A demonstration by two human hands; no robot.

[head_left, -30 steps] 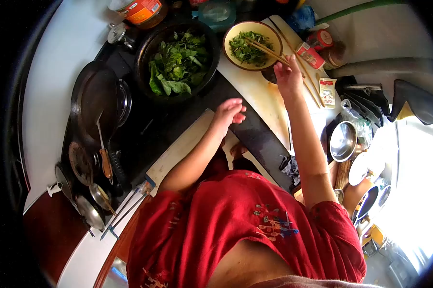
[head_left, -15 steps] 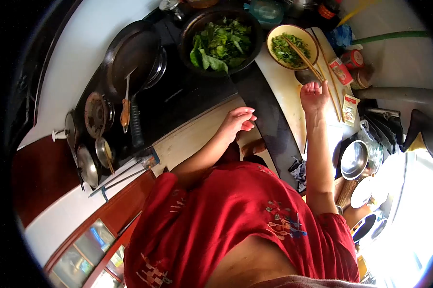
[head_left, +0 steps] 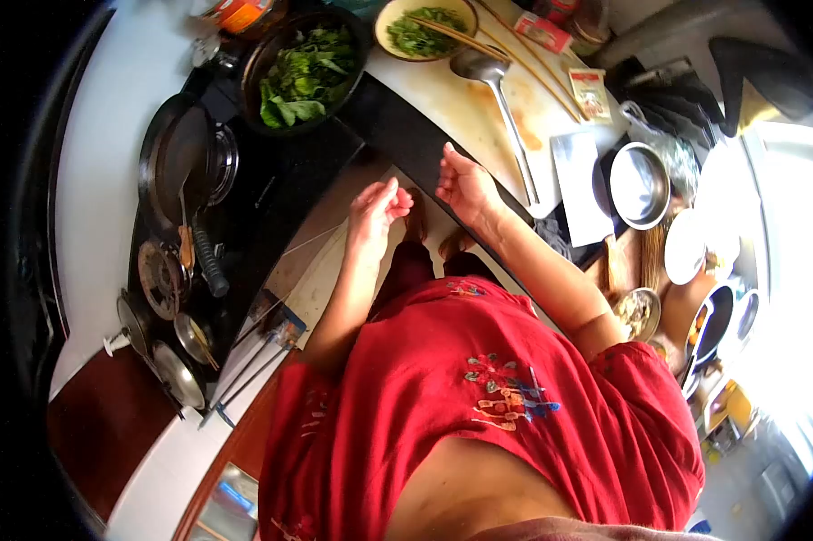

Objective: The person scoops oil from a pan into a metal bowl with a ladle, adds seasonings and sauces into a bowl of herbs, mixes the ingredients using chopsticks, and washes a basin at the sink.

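Note:
My left hand (head_left: 378, 215) hangs in front of my body with loosely curled fingers and nothing visible in them. Beside it, a short gap away, my right hand (head_left: 470, 187) is turned with its thumb up and its fingers loosely bent, also without anything visible. Nearest to the right hand is the pale cutting board (head_left: 406, 76). A metal ladle (head_left: 507, 117) lies on that board. At its far end a cream bowl (head_left: 382, 47) holds chopped greens, with chopsticks (head_left: 461, 35) across the rim. Leafy greens (head_left: 307, 79) fill a dark pan (head_left: 360, 68) further left.
A wok (head_left: 160, 167) with a wooden-handled spatula (head_left: 186, 243) sits on the black stove at left. On the right are a cleaver (head_left: 580, 185), a metal bowl (head_left: 641, 185) and plates (head_left: 685, 245). Long sticks (head_left: 551, 77) and a seasoning packet (head_left: 589, 93) lie on the board.
My right hand has drawn back from the chopsticks and bowl toward my left hand. The whole view has shifted, and the ladle and cleaver now show fully.

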